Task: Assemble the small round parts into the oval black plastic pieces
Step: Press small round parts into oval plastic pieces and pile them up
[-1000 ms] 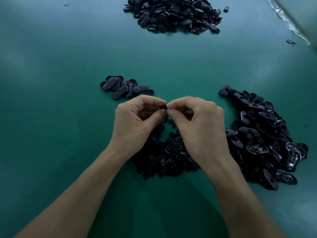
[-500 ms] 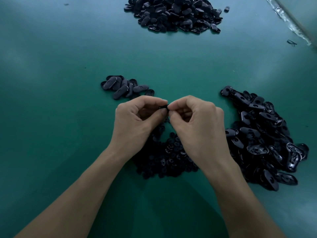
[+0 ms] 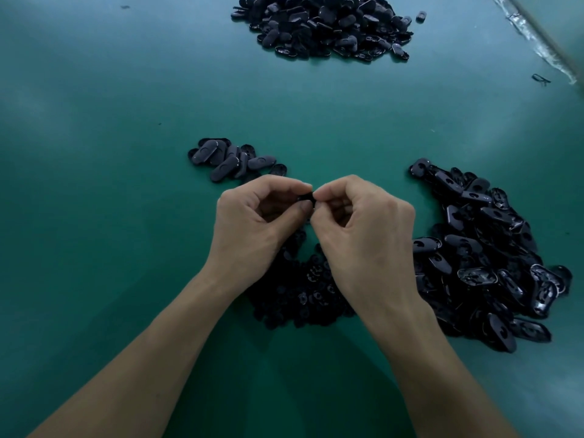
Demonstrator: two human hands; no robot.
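Part [image 3: 306, 196] between left hand [image 3: 252, 226], right hand [image 3: 366, 235]

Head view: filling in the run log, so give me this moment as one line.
left hand: pinches black part; right hand: pinches same part; round parts pile: under hands; oval pieces pile: right of hands

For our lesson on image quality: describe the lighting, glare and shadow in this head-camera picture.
Head view: dim, bluish light; pale glare patches on the green table; highlights on the glossy oval pieces at right; the black part, pinched between left hand and right hand, is mostly hidden; their shadow darkens the small round parts, merging outlines.
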